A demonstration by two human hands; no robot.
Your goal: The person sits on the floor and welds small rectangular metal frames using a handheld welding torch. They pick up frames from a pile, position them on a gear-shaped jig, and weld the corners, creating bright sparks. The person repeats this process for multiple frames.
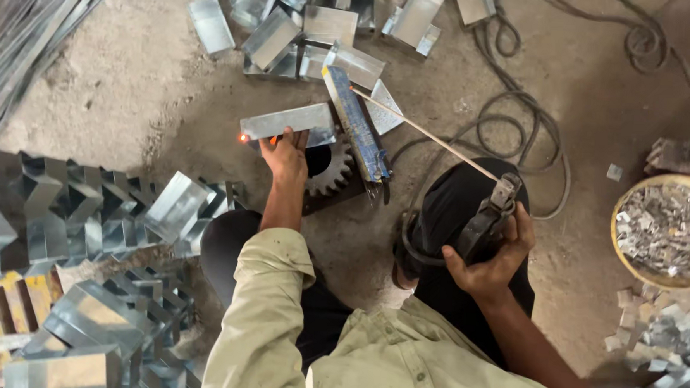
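Welding work shows in the single head view, with the person seated on the floor (132,91). The left hand (286,156) presses flat on a folded sheet-metal piece (286,121), its grip open-palmed on top, not closed around it. This piece lies just left of the toothed gear (329,170), which serves as the work rest. An orange glow (243,137) marks the far left end of the piece, at its lower corner; I judge one tack freshly laid there, with no other seam visibly glowing. The right hand (491,255), right of the gear and nearer the body, grips the electrode holder (487,216) firmly; its thin rod (425,131) runs up-left toward a blue-streaked bar (356,125) lying just above the gear.

Progress, as a judgement: many like parts are stacked left of the gear (80,213) and more lie above it (290,29); which are finished cannot be told.

Materials: galvanised sheet, bright grey, sharply folded into channels and boxes; dusty concrete floor; dark rubber cable (519,124) looped right of the gear; a yellow basin (664,231) of small metal offcuts farther right.
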